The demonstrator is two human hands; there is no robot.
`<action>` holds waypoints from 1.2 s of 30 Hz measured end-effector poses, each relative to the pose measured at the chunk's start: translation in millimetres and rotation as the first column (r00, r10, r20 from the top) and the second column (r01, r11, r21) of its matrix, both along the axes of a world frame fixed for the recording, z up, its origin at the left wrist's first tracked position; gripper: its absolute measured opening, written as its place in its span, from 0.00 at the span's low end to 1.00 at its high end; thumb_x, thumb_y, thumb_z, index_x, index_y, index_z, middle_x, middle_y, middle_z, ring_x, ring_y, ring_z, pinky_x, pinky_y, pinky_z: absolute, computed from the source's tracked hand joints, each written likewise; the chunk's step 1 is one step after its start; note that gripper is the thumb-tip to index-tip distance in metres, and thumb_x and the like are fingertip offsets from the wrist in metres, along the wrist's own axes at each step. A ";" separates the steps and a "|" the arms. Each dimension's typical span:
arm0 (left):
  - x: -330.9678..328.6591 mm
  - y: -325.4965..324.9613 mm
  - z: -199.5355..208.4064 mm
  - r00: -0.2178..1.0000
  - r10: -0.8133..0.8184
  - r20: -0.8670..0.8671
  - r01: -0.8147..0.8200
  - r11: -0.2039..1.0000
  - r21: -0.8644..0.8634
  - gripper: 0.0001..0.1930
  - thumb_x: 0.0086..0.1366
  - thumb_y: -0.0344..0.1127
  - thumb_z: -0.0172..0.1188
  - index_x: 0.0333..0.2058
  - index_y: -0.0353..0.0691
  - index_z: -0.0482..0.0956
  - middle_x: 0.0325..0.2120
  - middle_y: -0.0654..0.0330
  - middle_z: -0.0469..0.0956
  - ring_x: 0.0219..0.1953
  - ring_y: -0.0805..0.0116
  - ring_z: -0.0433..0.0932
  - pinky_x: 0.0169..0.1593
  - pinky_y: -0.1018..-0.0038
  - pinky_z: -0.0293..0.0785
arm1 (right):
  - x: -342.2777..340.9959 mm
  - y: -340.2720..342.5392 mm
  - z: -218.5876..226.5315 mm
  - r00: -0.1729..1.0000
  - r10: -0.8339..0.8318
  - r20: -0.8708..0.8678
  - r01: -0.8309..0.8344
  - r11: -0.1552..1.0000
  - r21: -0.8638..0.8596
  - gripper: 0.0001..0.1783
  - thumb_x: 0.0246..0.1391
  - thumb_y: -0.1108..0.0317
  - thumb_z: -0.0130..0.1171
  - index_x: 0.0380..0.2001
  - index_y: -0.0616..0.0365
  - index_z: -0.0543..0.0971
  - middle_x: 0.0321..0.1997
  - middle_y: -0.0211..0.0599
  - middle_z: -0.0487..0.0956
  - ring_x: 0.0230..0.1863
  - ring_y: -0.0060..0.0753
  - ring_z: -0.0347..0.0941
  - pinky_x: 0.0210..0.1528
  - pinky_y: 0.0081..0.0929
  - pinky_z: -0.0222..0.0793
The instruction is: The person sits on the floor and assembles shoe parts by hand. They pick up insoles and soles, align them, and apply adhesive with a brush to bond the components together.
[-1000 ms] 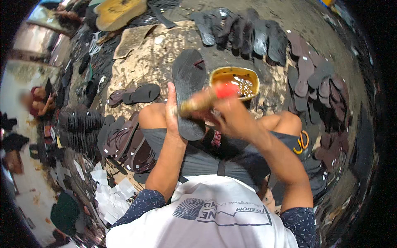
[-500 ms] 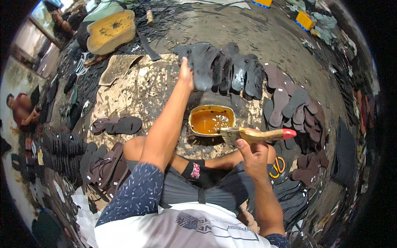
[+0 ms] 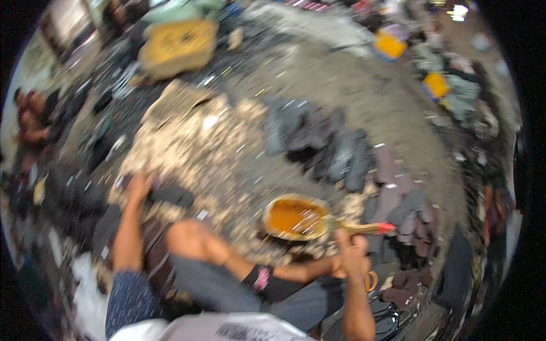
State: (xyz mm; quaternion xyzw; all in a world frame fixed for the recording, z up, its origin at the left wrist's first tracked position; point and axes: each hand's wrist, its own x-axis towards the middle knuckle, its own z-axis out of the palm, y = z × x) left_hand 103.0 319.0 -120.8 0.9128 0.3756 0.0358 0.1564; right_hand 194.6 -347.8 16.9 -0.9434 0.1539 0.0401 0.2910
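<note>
My right hand (image 3: pixel 352 253) is closed on a paintbrush (image 3: pixel 364 228) with a pale handle and a red end. Its bristles are at the right rim of a tub (image 3: pixel 268 223) of amber liquid; blur hides whether they touch. At the left, my left hand (image 3: pixel 139 184) reaches down beside a dark sandal (image 3: pixel 172 194); its fingers are smeared by motion, so any contact is unclear. Beyond the tub, several dark, partly shiny soles (image 3: pixel 345 154) lie in an overlapping row.
Brown and grey soles (image 3: pixel 392 199) are heaped on the right, with orange-handled scissors (image 3: pixel 371 281) near my right wrist. A stained board (image 3: pixel 199 142) lies ahead. A yellow block (image 3: pixel 179 48) stands far left. Another person (image 3: pixel 33 113) is at the left edge.
My left hand has left the row of soles and swung back to the sandal at the left. The brush stays in my right hand. The whole view has shifted and blurred.
</note>
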 end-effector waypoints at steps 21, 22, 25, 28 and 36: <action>-125.9 -232.6 191.7 0.829 -0.465 0.310 0.508 0.858 -0.072 0.42 0.49 0.31 0.73 0.65 0.42 0.68 0.36 0.55 0.76 0.36 0.56 0.76 0.44 0.64 0.72 | 44.1 -33.0 -33.2 0.614 0.765 0.194 -0.758 0.640 -0.126 0.17 0.52 0.60 0.72 0.45 0.53 0.86 0.40 0.43 0.84 0.42 0.48 0.80 0.47 0.44 0.75; -131.8 -243.9 187.2 0.812 -0.496 0.307 0.537 0.841 -0.061 0.40 0.48 0.35 0.75 0.62 0.41 0.72 0.36 0.57 0.74 0.37 0.57 0.74 0.46 0.63 0.69 | 40.0 -43.0 -22.4 0.661 0.748 -0.056 -0.724 0.616 -0.309 0.17 0.52 0.57 0.71 0.44 0.49 0.86 0.38 0.43 0.83 0.44 0.52 0.78 0.48 0.47 0.73; -126.8 -267.3 168.6 0.800 -0.515 0.307 0.506 0.855 0.114 0.42 0.48 0.39 0.77 0.63 0.40 0.70 0.57 0.50 0.70 0.61 0.49 0.66 0.64 0.56 0.61 | 36.7 -54.8 -1.2 0.799 0.559 0.220 -0.510 0.825 -0.244 0.15 0.53 0.57 0.70 0.42 0.51 0.87 0.42 0.42 0.84 0.47 0.51 0.76 0.53 0.44 0.70; -115.2 -260.3 148.3 0.800 -0.370 0.473 0.459 0.885 -0.084 0.42 0.55 0.39 0.74 0.66 0.36 0.65 0.65 0.43 0.67 0.66 0.46 0.66 0.69 0.57 0.60 | 34.9 -43.8 19.0 0.820 0.257 0.511 -0.453 0.837 0.306 0.16 0.60 0.63 0.67 0.48 0.59 0.83 0.46 0.41 0.84 0.50 0.39 0.77 0.57 0.33 0.69; -83.1 -296.7 158.4 0.644 0.539 0.543 0.451 0.306 -0.839 0.23 0.70 0.45 0.62 0.54 0.33 0.77 0.44 0.60 0.81 0.45 0.67 0.80 0.51 0.69 0.78 | 12.7 29.7 63.6 0.895 -0.205 0.396 -0.269 0.460 0.846 0.18 0.64 0.59 0.65 0.48 0.62 0.78 0.40 0.30 0.82 0.38 0.20 0.75 0.42 0.22 0.73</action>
